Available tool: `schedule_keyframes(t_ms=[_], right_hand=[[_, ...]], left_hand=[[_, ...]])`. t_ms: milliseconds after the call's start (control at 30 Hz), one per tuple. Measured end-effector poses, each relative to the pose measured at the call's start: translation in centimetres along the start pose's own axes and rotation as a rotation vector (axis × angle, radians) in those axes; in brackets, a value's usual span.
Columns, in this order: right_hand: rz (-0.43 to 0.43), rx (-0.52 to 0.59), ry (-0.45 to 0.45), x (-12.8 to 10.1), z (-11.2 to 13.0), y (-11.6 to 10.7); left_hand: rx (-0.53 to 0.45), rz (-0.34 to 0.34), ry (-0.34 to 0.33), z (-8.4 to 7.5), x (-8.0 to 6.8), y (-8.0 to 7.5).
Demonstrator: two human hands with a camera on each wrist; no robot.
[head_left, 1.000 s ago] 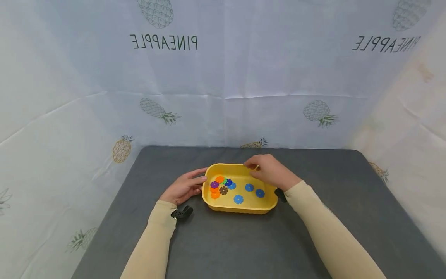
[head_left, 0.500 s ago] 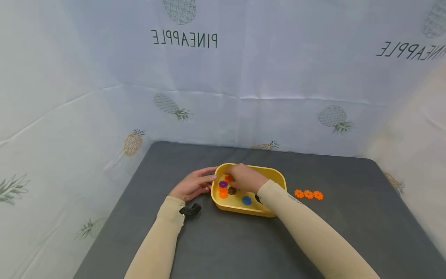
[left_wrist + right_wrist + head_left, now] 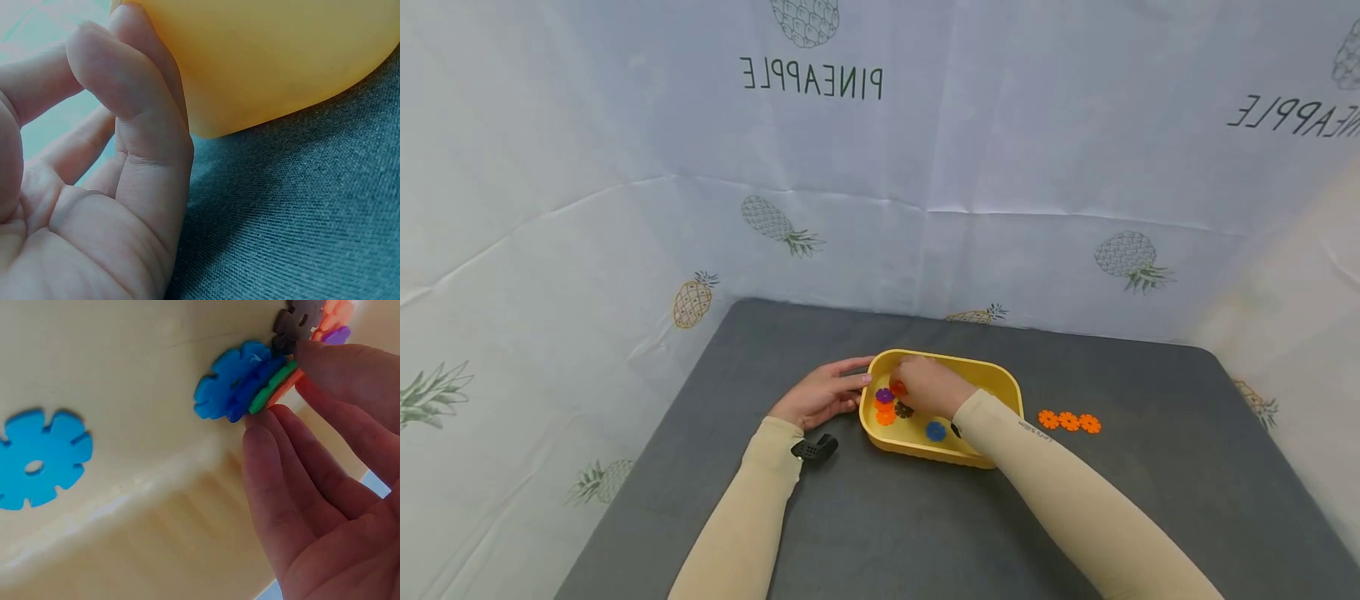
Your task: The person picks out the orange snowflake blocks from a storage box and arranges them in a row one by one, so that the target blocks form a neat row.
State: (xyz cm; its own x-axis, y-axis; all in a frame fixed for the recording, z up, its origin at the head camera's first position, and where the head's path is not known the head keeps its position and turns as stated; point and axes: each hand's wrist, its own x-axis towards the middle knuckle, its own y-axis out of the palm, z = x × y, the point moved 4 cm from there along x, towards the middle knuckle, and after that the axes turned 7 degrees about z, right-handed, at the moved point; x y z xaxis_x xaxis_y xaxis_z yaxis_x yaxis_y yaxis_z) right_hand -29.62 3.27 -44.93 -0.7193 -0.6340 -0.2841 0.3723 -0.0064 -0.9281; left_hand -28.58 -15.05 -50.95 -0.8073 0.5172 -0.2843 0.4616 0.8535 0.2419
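A yellow plastic tray holds several notched, flower-like plastic discs. My left hand is at its left end, fingers extended along the outside, thumb tip at the rim; in the left wrist view the fingertips meet the yellow wall. My right hand reaches down inside the tray. Its thumb and fingers pinch a tilted orange disc. Against that disc lie a green disc and blue discs. A brown disc is close by the thumb. Purple and orange discs lie left of the hand.
A single blue disc lies on the tray floor nearer the front. Right of the tray, three orange discs form a row on the dark grey table. A pineapple-print cloth hangs behind the table.
My right hand has come down from the tray's far rim into its left part and picked at the orange disc, which now tilts. The left hand stays at the tray. The head view has shifted.
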Motion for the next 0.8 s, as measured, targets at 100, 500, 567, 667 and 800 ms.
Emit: schedule_keyframes(t_ms=[100,500,567,667,800], right_hand=[[-0.007,0.002,-0.005,0.1,-0.1,0.0],[-0.057,0.013,-0.009,-1.0,-0.8,-0.6],[-0.057,0.051,-0.016,-1.4,-1.1,-1.0],[-0.054,0.09,-0.025,-1.9,-1.5,-1.4],[-0.049,0.164,-0.017,-2.5,-2.1,-1.7]], left_hand=[[0.002,-0.001,0.004,-0.2,0.0,0.1],[-0.003,0.013,0.007,-0.4,0.2,0.5],[0.0,0.018,0.012,-0.4,0.2,0.5],[0.008,0.01,0.01,-0.3,0.1,0.5],[0.012,-0.007,-0.002,0.0,-0.1,0.3]])
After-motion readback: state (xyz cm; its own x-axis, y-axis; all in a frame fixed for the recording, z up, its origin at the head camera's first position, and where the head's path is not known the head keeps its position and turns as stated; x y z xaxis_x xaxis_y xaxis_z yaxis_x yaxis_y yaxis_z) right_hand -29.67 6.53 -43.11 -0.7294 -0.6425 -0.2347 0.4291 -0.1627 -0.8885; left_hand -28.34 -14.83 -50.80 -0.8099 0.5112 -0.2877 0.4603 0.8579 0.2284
